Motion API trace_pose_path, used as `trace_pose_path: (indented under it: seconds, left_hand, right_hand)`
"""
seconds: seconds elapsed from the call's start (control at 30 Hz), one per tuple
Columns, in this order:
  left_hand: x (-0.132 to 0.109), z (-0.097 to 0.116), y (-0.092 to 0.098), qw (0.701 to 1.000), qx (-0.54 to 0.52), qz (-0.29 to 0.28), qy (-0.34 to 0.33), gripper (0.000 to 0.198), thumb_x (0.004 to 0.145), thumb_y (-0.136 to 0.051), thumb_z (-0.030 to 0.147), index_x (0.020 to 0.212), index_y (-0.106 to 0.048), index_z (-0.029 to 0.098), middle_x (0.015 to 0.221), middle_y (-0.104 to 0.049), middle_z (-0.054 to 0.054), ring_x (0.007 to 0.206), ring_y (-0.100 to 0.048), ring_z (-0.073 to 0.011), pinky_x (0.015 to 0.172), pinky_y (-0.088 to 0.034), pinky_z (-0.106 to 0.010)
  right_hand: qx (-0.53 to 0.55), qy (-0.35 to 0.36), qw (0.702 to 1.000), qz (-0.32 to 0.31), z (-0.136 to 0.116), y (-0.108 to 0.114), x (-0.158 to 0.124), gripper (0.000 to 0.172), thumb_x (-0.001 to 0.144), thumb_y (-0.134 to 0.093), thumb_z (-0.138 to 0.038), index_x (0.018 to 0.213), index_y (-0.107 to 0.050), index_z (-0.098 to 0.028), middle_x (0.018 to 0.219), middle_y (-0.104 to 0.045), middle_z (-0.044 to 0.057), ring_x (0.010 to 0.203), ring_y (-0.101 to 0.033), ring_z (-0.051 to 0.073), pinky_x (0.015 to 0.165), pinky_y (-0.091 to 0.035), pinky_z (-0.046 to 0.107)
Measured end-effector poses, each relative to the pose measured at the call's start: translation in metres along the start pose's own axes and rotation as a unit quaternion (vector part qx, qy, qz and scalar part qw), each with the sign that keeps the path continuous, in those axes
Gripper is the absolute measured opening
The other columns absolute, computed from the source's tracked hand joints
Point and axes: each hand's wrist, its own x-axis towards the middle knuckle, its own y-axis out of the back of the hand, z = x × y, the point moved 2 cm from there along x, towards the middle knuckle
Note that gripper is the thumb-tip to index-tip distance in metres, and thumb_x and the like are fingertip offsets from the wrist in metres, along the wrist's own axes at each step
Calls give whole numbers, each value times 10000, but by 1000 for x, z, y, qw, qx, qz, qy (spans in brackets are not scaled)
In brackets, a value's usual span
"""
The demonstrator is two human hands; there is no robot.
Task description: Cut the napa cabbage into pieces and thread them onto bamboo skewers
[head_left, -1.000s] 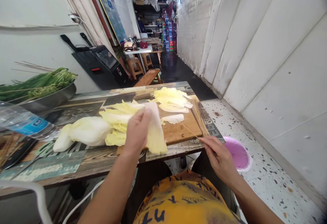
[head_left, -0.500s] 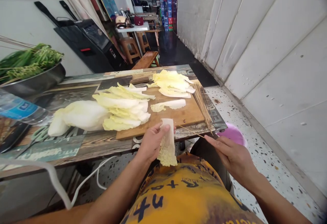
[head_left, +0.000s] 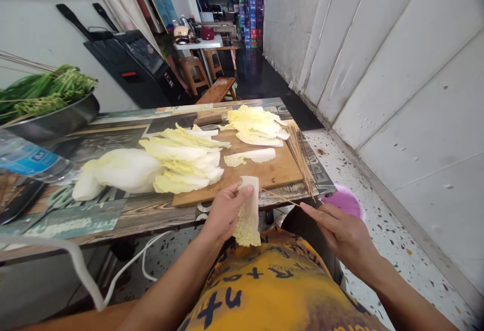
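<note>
From the head view I see my left hand just below the near edge of the desk, fingers curled and thumb pressed on a pale yellow strip of napa cabbage leaf. The strip hangs frilly end down over my lap, probably so its firm white rib faces up. My right hand, at four o'clock from the strip, pinches a thin bamboo skewer between thumb and forefinger. Its tip aims at ten o'clock and sits just beside the rib, apart as far as I can tell.

On the desk, a brown wooden cutting board carries a heap of cut cabbage leaves at its nine o'clock side, a second heap at twelve, and one loose strip between. A bundle of bamboo sticks lies along the three o'clock edge, I judge within easy reach of the right hand. A pink plastic bucket stands on the floor below.
</note>
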Motion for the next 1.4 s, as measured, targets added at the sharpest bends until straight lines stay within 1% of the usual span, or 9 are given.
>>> trace_pose_path:
  seconds: [0.2,0.3,0.47,0.67,0.77,0.93,1.1,1.27,1.4]
  left_hand:
    - [-5,1,-5,1000,7,-3,7,346,567,-823,400,766,-715,138,664,-669,-9,581,-555,-100,574,-439,-195]
    - [-11,0,-11,999,27,-17,20,320,568,-822,385,739,-712,138,657,-660,-7,583,-548,-103,562,-424,-192]
    - [-24,-1,-18,995,74,-47,41,304,630,-774,417,747,-711,144,642,-642,-3,532,-518,-98,513,-390,-196]
    - [-32,1,-16,993,101,-42,35,290,653,-758,414,734,-700,141,615,-624,2,505,-503,-93,481,-372,-193]
    - [-33,0,-16,993,103,-39,30,287,654,-757,411,741,-704,144,600,-619,6,486,-497,-93,468,-373,-196]
    - [-34,0,-19,994,99,-44,23,285,643,-766,397,735,-719,132,605,-636,-9,496,-510,-100,478,-383,-201]
    - [-34,2,-21,994,102,-43,24,290,617,-784,394,712,-724,126,611,-653,-25,504,-525,-111,481,-388,-209]
    - [-34,2,-21,992,105,-60,23,288,629,-779,394,722,-729,127,624,-662,-32,516,-540,-117,492,-399,-213]
    - [-35,0,-20,992,109,-59,25,291,614,-790,396,700,-721,127,606,-652,-26,502,-533,-113,482,-398,-211]
  right_hand:
    - [19,-3,1000,-20,-2,2,3,355,949,-407,-152,1272,-547,-186,781,-612,34,631,-569,119,532,-389,229]
    - [32,-2,999,-28,-7,3,7,334,952,-405,-158,1251,-554,-164,791,-620,46,651,-583,125,544,-405,232]
    - [18,9,1000,-8,-21,8,11,306,948,-399,-152,1197,-577,-166,727,-605,24,597,-554,117,496,-361,235]
    - [-4,14,999,-31,-30,19,7,334,932,-405,-151,1237,-538,-181,729,-597,13,601,-539,130,491,-328,252]
    - [5,15,999,-37,-31,22,7,342,915,-427,-141,1235,-546,-170,737,-598,14,612,-546,130,505,-335,251]
    - [11,15,999,-32,-31,24,9,344,898,-438,-113,1210,-572,-167,706,-579,2,577,-520,124,492,-316,256]
    - [20,10,999,-35,-29,26,9,339,905,-432,-117,1203,-583,-177,711,-587,2,584,-524,124,491,-324,253]
    - [86,3,996,-24,-26,27,9,318,931,-428,-136,1203,-584,-194,715,-594,4,601,-543,113,507,-362,228]
    - [118,-1,993,-19,-25,27,10,315,934,-440,-155,1209,-583,-211,719,-603,2,594,-538,105,509,-374,215]
